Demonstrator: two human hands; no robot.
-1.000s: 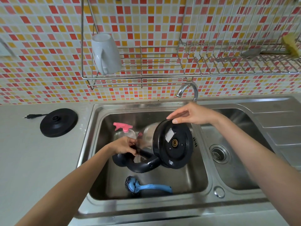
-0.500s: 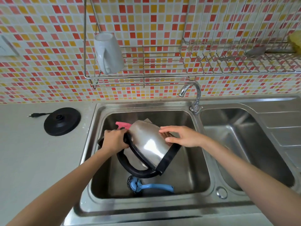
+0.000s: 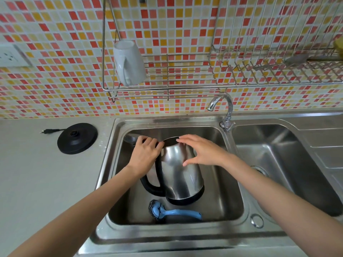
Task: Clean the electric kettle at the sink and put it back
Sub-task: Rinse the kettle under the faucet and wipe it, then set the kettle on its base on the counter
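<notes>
Electric kettle (image 3: pixel 181 175) brought back upright in the left basin of the sink (image 3: pixel 168 121).

A second ago it was tipped over with its black underside facing the camera; now the steel body stands spout-side up toward the basin's near edge, just behind the blue-handled scrubbing brush (image 3: pixel 174 212). The left hand (image 3: pixel 145 153) clenches the top of the black handle, and the right hand (image 3: pixel 202 151) lies flat-fingered against the upper body, steadying rather than grasping. The emptying looks finished, so lifting it out seems likely next. The power base (image 3: pixel 77 138) waits on the worktop (image 3: pixel 37 182) left of the sink, its plug (image 3: pixel 45 131) lying loose.
</notes>
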